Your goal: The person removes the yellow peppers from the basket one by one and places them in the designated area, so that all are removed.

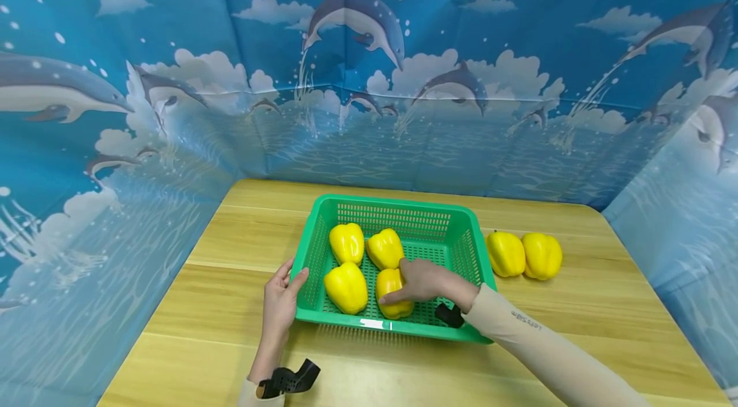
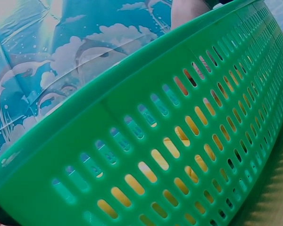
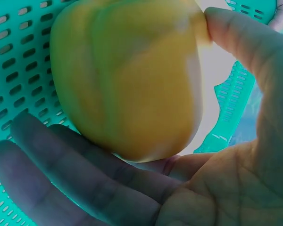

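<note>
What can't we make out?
Head: black lettering on the right beige fabric sleeve, too small to read.
Head: part of the blocky yellow bell pepper, covered by the bare right hand.
Right wrist: that pepper's upper part, cut off by the top edge.
Left wrist: pepper count, obscured by the slotted green plastic basket.

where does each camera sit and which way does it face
head: on the head, faces forward and down at the green basket, table and dolphin backdrop; left hand, right hand and sleeves show
left wrist: on that wrist, faces the basket's outer wall, backdrop beyond; skin above the rim is probably the right arm
right wrist: on that wrist, looks past the right palm at the yellow pepper it grips
shared: head and right wrist both show that grip inside the basket
</note>
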`<state>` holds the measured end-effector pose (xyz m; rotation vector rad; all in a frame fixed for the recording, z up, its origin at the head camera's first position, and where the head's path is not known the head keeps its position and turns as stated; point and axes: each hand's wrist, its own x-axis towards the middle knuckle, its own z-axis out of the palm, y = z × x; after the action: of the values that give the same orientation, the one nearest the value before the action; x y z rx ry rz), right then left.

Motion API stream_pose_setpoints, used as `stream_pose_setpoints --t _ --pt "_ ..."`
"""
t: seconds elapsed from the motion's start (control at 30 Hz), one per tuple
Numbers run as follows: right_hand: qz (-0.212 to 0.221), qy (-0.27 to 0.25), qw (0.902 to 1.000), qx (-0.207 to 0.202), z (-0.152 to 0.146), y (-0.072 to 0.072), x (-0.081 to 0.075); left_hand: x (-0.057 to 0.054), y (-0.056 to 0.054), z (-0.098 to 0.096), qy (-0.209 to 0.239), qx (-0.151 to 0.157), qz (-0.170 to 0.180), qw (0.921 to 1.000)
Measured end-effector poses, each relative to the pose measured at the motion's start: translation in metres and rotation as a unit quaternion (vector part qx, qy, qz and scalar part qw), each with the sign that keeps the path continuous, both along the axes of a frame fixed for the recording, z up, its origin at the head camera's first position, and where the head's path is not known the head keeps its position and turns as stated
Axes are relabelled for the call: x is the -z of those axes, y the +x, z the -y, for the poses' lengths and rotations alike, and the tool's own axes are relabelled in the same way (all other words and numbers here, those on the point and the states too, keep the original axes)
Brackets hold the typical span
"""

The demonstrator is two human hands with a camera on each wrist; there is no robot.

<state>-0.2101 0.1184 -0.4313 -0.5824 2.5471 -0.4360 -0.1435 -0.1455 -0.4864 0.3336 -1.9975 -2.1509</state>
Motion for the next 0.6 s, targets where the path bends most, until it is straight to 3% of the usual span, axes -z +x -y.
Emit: stream_pose_setpoints --t 0.6 --pt "0.032 -0.053 0.9978 0.024 -0.0055 -0.005 0.0036 -0.0001 -0.0001 -0.0016 -0.006 0.004 0.005 1.0"
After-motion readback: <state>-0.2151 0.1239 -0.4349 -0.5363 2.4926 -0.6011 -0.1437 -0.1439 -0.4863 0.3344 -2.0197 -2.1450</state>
